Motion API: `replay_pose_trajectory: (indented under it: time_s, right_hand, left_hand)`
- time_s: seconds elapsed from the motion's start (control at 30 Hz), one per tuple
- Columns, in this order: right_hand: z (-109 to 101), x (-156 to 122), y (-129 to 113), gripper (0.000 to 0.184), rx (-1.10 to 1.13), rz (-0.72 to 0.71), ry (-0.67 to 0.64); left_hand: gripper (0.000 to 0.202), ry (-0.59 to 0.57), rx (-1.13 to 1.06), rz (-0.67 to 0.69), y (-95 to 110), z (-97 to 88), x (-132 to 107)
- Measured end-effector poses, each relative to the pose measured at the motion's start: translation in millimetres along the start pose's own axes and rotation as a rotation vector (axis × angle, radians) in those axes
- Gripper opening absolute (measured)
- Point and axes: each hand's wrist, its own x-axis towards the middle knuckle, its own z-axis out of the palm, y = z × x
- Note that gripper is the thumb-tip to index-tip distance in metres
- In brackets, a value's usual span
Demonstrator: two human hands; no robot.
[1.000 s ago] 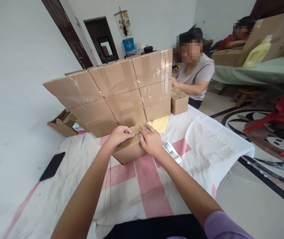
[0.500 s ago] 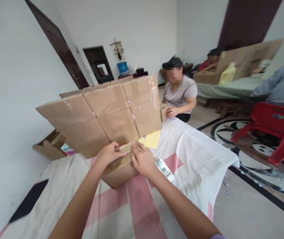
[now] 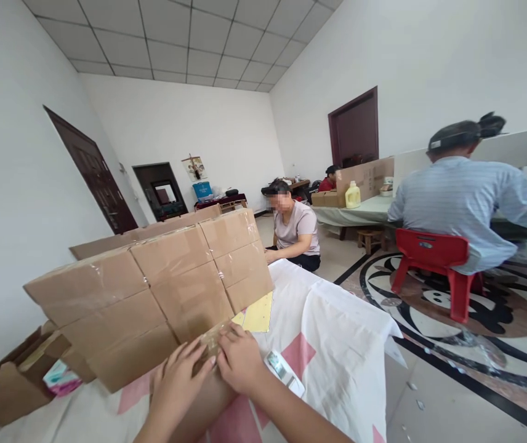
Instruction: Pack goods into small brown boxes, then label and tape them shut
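Observation:
A small cardboard box with clear tape along its top sits close in front of me on the cloth-covered table. My left hand rests on the box's left side, its fingers apart and the thumb by the top edge. With its fingers laid over the taped top, my right hand touches the far right part of the same box. Just beyond stands a wall of stacked, taped cardboard boxes. Yellow paper lies by its foot, and a small white item with a greenish panel is right of my right hand.
An open carton and a colourful packet are at the left. A person sits past the table. Another person sits on a red chair at a second table with a yellow jug. White cloth drapes over the table edge.
My view has tilted up and turned right, showing the ceiling and the seated person at right. Both hands stay on the small box; the left fingers now lie more spread.

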Motion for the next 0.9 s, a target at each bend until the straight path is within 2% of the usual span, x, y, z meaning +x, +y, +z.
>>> replay_pose_trajectory:
  time_s: [0.13,0.27,0.33,0.43,0.53,0.6,0.67,0.77,0.83,0.9]
  right_hand:
    - [-3.5,-5.3,-4.1,0.044,0.033,-0.007,0.003]
    - [-17.4,-5.2,-3.4,0.054,0.124,0.000,-0.047]
    - [-28.4,-3.3,3.6,0.075,0.220,0.009,-0.101]
    - [-42.6,-3.1,20.0,0.103,0.402,-0.032,-0.254]
    - [-45.7,-9.1,33.0,0.111,0.492,-0.099,-0.416]
    - [-42.0,-14.7,35.1,0.116,0.489,-0.088,-0.490]
    - [-36.7,-20.0,31.2,0.124,0.487,-0.063,-0.518]
    - [-30.9,-27.3,18.7,0.131,0.491,-0.032,-0.472]
    - [-30.0,-32.8,9.9,0.124,0.491,-0.012,-0.403]
    - [-31.8,-38.1,3.4,0.111,0.501,0.011,-0.312]
  left_hand:
    - [0.060,-0.032,0.131,0.031,5.8,14.2,-25.5]
    - [0.053,0.071,0.074,0.133,-0.1,23.4,-34.1]
    - [0.048,0.160,0.023,0.210,-13.6,31.0,-34.0]
    - [0.037,0.399,0.014,0.409,-48.1,44.6,-35.6]
    - [0.033,0.624,0.083,0.585,-84.6,51.4,-44.2]
    - [0.035,0.676,0.119,0.655,-100.2,49.7,-52.7]
    - [0.037,0.686,0.131,0.670,-106.8,45.1,-61.4]
    - [0.043,0.690,0.142,0.630,-106.8,39.4,-73.3]
    - [0.051,0.698,0.136,0.579,-105.8,39.6,-81.8]
    - [0.060,0.753,0.115,0.491,-106.2,43.8,-91.8]
